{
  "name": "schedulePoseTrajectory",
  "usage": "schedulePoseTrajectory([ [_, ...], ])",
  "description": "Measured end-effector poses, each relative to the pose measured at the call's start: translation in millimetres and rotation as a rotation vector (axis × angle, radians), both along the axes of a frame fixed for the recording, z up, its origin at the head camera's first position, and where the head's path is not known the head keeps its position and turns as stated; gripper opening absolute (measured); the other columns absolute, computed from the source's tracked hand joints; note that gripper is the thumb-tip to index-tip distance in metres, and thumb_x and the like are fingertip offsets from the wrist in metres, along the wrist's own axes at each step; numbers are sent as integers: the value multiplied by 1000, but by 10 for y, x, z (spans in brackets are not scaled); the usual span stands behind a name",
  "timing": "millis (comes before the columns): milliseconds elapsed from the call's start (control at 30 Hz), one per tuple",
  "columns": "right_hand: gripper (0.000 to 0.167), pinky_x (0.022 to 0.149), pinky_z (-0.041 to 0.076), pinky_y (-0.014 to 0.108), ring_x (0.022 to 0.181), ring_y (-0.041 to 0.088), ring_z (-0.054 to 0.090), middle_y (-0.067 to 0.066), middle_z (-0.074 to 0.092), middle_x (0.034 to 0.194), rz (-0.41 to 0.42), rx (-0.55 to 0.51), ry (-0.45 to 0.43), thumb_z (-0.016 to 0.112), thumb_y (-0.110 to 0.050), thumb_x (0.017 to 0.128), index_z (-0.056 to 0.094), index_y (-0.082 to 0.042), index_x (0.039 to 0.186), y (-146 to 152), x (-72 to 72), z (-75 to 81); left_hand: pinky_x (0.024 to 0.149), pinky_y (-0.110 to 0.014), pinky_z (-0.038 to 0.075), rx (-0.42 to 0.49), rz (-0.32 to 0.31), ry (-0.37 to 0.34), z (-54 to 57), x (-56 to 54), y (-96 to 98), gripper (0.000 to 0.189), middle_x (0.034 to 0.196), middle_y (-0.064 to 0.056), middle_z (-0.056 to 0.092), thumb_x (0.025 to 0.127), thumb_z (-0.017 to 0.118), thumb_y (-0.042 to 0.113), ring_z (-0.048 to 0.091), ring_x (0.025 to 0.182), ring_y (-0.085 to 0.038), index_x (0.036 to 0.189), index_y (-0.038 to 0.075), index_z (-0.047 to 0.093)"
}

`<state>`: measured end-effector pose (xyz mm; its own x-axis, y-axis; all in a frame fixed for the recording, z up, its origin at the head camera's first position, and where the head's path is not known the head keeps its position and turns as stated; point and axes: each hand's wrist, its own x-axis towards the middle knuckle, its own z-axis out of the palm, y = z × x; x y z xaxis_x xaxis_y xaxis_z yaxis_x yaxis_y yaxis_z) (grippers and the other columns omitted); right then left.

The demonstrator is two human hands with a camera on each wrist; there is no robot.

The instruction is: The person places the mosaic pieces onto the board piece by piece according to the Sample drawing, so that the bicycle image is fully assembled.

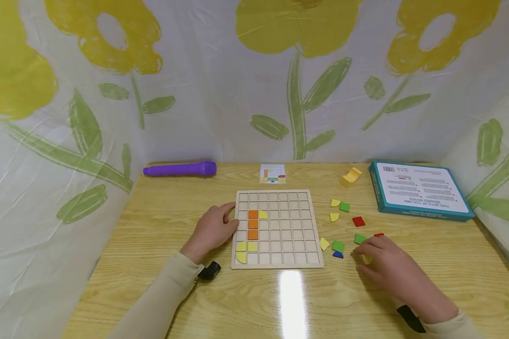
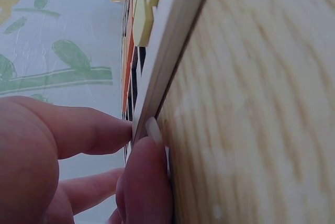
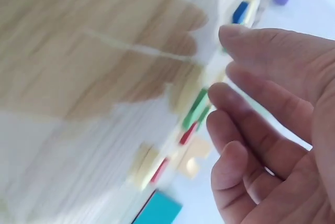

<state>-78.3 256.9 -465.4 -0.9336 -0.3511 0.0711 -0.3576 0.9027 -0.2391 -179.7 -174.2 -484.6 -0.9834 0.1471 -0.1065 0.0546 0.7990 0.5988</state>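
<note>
A wooden grid board (image 1: 316,235) lies on the table. Its left edge is pinched by my left hand (image 1: 214,230), thumb and finger on the rim in the left wrist view. Three orange squares (image 1: 253,224) form a column on the board, with a yellow quarter-circle tile (image 1: 263,214) beside the top one and several yellow tiles (image 1: 241,257) at lower left. My right hand (image 1: 392,270) hovers low over loose tiles, fingers loosely bent, nothing between them in the right wrist view. Near its fingertips are a green square (image 1: 359,238), a blue tile (image 1: 338,254) and a partly hidden yellow tile (image 1: 366,259).
Right of the board lie more loose tiles, among them a red square (image 1: 358,221) and a green square (image 1: 344,207). A patterned card (image 1: 273,173), a purple microphone-shaped object (image 1: 180,169), a yellow-orange holder (image 1: 350,177) and a teal box (image 1: 422,190) line the back.
</note>
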Motion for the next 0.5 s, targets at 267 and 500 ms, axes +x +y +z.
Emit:
schedulePoseTrajectory([
  [267,30,92,61,49,106,20,66,-6,76,111,-12,11,-52,95,-16,81,82,-24,108,191,3,7,74,-34,38,-1,2,-6,-9,6,-11,62,91,-4,55,101,68,29,48,82,-20,160,13,55],
  [500,27,91,61,47,103,17,66,-9,77,109,8,14,-62,93,-18,83,83,-22,108,260,-37,6,74,-34,38,-3,1,-9,-5,1,-13,62,90,-4,55,102,66,29,48,82,-20,160,13,54],
])
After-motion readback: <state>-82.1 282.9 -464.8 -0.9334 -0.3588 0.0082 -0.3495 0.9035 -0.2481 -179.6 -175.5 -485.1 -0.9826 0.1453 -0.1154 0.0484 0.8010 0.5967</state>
